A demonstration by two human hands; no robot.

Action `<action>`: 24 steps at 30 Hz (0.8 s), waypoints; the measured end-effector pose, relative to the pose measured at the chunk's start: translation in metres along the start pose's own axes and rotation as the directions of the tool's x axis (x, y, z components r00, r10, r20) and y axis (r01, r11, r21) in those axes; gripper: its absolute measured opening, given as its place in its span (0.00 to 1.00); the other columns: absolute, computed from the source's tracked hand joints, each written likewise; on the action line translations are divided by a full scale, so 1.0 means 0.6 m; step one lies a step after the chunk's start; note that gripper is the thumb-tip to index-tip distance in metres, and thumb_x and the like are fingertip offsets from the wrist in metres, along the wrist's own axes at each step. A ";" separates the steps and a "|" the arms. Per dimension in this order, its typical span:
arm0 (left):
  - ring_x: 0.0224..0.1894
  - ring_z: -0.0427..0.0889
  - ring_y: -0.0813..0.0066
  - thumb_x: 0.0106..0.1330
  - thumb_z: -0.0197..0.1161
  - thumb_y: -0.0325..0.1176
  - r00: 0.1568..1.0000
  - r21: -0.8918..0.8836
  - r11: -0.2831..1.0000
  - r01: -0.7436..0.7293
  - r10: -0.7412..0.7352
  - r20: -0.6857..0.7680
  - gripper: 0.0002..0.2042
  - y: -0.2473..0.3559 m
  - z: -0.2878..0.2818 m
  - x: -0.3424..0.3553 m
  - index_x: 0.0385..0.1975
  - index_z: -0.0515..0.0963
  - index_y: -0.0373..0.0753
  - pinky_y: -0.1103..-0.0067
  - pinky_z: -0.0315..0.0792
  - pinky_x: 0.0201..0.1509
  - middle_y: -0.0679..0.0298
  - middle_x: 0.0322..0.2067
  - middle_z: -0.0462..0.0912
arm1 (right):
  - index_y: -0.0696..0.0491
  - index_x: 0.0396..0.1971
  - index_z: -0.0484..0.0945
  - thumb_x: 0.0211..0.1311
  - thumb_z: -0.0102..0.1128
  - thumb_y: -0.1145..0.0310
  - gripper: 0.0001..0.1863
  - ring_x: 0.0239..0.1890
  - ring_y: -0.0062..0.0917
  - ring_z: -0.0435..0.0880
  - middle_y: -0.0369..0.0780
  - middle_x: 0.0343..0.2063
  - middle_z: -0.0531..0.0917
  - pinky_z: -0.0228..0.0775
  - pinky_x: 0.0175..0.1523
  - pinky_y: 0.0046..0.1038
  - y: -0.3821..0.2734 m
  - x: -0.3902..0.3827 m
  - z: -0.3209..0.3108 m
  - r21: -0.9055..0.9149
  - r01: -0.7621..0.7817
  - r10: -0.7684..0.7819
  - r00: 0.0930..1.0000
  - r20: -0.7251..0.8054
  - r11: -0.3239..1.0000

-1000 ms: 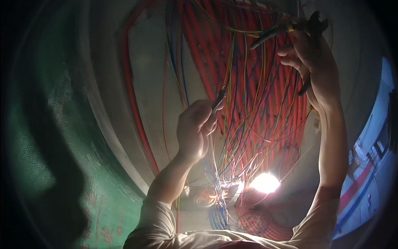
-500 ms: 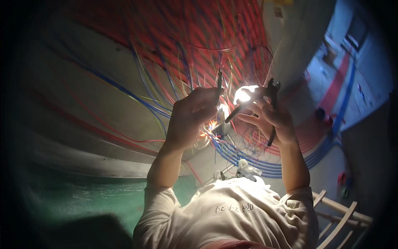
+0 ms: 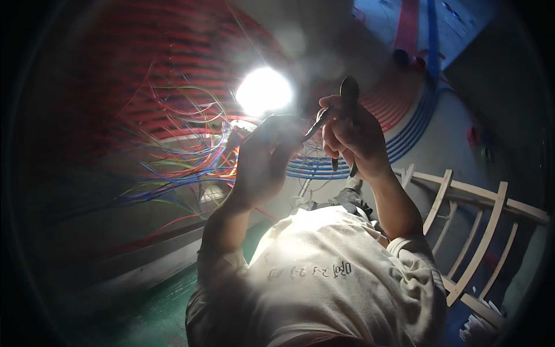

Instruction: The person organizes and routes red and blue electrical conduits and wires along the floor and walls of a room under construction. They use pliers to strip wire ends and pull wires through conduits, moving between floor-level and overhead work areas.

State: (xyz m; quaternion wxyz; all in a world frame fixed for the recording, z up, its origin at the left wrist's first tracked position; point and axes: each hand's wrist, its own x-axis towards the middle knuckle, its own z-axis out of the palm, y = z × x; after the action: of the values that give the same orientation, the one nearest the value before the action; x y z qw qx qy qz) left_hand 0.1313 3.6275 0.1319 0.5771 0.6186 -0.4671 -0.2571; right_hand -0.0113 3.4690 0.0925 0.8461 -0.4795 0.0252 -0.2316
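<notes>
My left hand (image 3: pixel 267 159) is closed, in shadow, on one end of a dark, thin, bumpy strip (image 3: pixel 317 124); its exact kind I cannot make out. The strip slants up to the fingertips of my right hand (image 3: pixel 361 139), which seem to touch its other end. Gripped in that same right hand is a pair of dark pliers (image 3: pixel 349 91), its rounded end up and two handle ends below the fingers. Loose red, blue, yellow and green wires (image 3: pixel 191 153) spread out to the left of my left hand, some hidden behind it.
A glaring light (image 3: pixel 264 91) sits just above my left hand. Red conduits (image 3: pixel 393 101) and blue conduits (image 3: pixel 413 130) curve along the floor behind my right hand. At the right lies a wooden ladder-like frame (image 3: pixel 483 243). Green flooring (image 3: pixel 153 306) shows lower left.
The view has swung, so wires and conduits appear shifted and the wooden frame shows more. My hands have come closer together. The strip now slants between them, and the pliers have turned in my right hand.
</notes>
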 end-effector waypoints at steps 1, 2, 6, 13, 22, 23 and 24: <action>0.33 0.79 0.79 0.71 0.57 0.24 0.999 0.039 0.999 -0.022 0.021 0.032 0.08 -0.002 0.031 0.016 0.46 0.77 0.34 0.81 0.74 0.39 0.64 0.33 0.80 | 0.60 0.52 0.71 0.67 0.65 0.68 0.19 0.25 0.18 0.75 0.38 0.27 0.77 0.69 0.31 0.22 -0.012 -0.014 -0.029 -0.099 0.054 -0.060 0.997 -0.057 0.994; 0.33 0.79 0.79 0.71 0.57 0.24 0.997 0.076 0.996 -0.047 0.042 0.065 0.08 -0.005 0.062 0.031 0.46 0.77 0.34 0.80 0.75 0.39 0.63 0.33 0.80 | 0.60 0.51 0.71 0.66 0.65 0.71 0.18 0.25 0.18 0.76 0.39 0.28 0.78 0.69 0.31 0.22 -0.021 -0.027 -0.058 -0.201 0.098 -0.121 0.987 -0.108 0.975; 0.33 0.81 0.76 0.66 0.60 0.18 0.977 0.179 0.975 -0.135 0.100 0.189 0.11 -0.007 0.202 0.110 0.47 0.78 0.33 0.79 0.74 0.38 0.60 0.35 0.84 | 0.57 0.46 0.72 0.61 0.64 0.81 0.15 0.27 0.20 0.80 0.45 0.35 0.82 0.72 0.32 0.22 -0.094 -0.086 -0.180 -0.294 0.174 -0.241 0.948 -0.209 0.940; 0.24 0.81 0.58 0.59 0.67 0.19 0.939 0.365 0.867 -0.339 0.286 0.193 0.06 -0.017 0.438 0.216 0.34 0.81 0.35 0.70 0.73 0.28 0.56 0.26 0.80 | 0.57 0.47 0.74 0.63 0.62 0.82 0.14 0.32 0.22 0.81 0.48 0.40 0.82 0.75 0.37 0.23 -0.196 -0.180 -0.355 -0.406 0.246 -0.398 0.848 -0.350 0.880; 0.22 0.81 0.60 0.54 0.69 0.19 0.844 0.265 0.834 -0.484 0.366 0.392 0.07 0.007 0.634 0.302 0.30 0.81 0.37 0.70 0.72 0.25 0.57 0.22 0.79 | 0.59 0.46 0.78 0.66 0.63 0.75 0.10 0.30 0.21 0.82 0.39 0.30 0.83 0.75 0.36 0.24 -0.287 -0.307 -0.485 -0.332 0.219 -0.384 0.707 -0.595 0.918; 0.22 0.81 0.60 0.53 0.70 0.19 0.829 0.244 0.828 -0.504 0.386 0.404 0.07 0.009 0.652 0.311 0.31 0.81 0.37 0.70 0.72 0.25 0.57 0.22 0.79 | 0.59 0.46 0.78 0.66 0.63 0.74 0.10 0.29 0.21 0.82 0.39 0.30 0.83 0.74 0.36 0.24 -0.295 -0.316 -0.499 -0.240 0.290 -0.377 0.714 -0.591 0.926; 0.22 0.81 0.61 0.52 0.70 0.19 0.782 0.236 0.779 -0.581 0.455 0.425 0.09 0.012 0.669 0.323 0.32 0.81 0.37 0.70 0.72 0.25 0.58 0.22 0.79 | 0.59 0.44 0.78 0.65 0.63 0.73 0.10 0.27 0.21 0.79 0.39 0.29 0.81 0.71 0.33 0.27 -0.305 -0.323 -0.507 -0.128 0.341 -0.345 0.714 -0.610 0.931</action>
State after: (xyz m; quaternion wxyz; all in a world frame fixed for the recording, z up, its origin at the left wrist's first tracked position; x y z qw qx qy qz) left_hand -0.1311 3.2682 0.1004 0.4135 0.5016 -0.7531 -0.1012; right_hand -0.3319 3.2273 0.0443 0.7303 -0.3749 0.2146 -0.5292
